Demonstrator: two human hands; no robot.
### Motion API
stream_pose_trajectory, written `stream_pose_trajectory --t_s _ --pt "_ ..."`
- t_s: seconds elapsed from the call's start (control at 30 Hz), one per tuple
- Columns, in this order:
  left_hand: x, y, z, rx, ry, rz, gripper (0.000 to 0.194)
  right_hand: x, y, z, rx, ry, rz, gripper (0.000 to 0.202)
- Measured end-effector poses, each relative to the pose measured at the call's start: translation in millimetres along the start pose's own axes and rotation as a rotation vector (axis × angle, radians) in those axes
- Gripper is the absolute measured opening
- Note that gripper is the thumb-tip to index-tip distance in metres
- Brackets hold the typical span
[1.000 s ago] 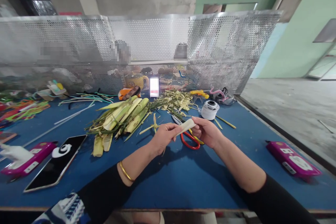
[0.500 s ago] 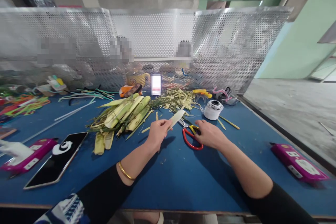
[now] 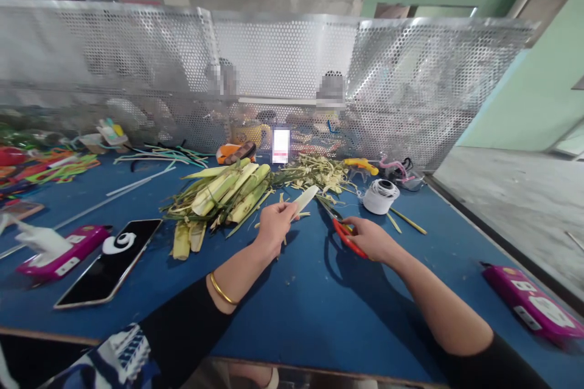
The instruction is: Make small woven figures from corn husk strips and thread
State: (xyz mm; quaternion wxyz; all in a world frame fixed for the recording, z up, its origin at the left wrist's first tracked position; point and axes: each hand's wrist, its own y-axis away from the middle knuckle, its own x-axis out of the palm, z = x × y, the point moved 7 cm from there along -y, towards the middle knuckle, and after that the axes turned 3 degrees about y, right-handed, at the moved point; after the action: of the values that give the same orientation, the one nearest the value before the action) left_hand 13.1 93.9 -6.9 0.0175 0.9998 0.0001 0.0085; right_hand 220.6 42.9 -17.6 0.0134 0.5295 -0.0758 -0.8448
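Note:
A pale strip of corn husk [image 3: 305, 199] sticks up from my left hand [image 3: 275, 226], pinched between thumb and fingers, its narrow end pointing away from me. My right hand [image 3: 371, 238] is closed on the handles of a pair of scissors [image 3: 345, 236] with red grips. The blades point up and left toward the husk strip, apart from it, and a shadow of the scissors falls on the blue table [image 3: 292, 316]. Left of my left hand lies a pile of green-yellow corn husks [image 3: 228, 191]. Shredded husk scraps [image 3: 319, 171] are heaped beyond both hands.
A roll of white string [image 3: 381, 197] stands right of the scraps. A dark phone or tablet [image 3: 109, 264] and a magenta packet [image 3: 68, 249] lie at left, another magenta packet [image 3: 531, 301] at right. Behind rises a perforated metal screen [image 3: 292, 48], with a lit phone [image 3: 281, 146] before it.
My right hand has picked the scissors up off the table and grips their handles. My left hand still holds the husk strip. The camera view has shifted slightly.

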Motion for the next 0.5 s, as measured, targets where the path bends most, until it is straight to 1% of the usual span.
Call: stream_pose_trajectory --t_s 0.1,0.13,0.17,0.2,0.23,0.3,0.4,0.5 --pt "-4.7 -3 0 -0.053 0.091 -0.018 0.024 -5 3 3 -0.084 -0.611 0.04 0.047" --pt "-6.3 -4 0 -0.072 0.122 -0.022 0.023 -7 5 7 -0.126 -0.773 0.052 0.048" --pt "-8.0 -6 1 -0.086 0.152 -0.026 0.021 -7 6 10 -0.16 -0.886 0.066 0.049" --pt "-9.6 -8 1 -0.097 0.176 -0.028 0.019 -7 8 14 -0.185 -0.949 0.083 0.05" --pt "-11.1 -10 1 -0.106 0.192 -0.03 0.019 -6 9 16 -0.204 -0.972 0.101 0.05" --pt "-13.6 -13 1 -0.12 0.212 -0.033 0.018 -4 11 21 -0.241 -0.941 0.121 0.055" --pt "-15.8 -15 1 -0.138 0.211 -0.04 0.018 -4 14 26 -0.304 -0.776 0.125 0.066" --pt "-16.1 -13 2 -0.137 0.168 -0.054 0.018 -7 18 30 -0.353 -0.663 0.131 0.072"
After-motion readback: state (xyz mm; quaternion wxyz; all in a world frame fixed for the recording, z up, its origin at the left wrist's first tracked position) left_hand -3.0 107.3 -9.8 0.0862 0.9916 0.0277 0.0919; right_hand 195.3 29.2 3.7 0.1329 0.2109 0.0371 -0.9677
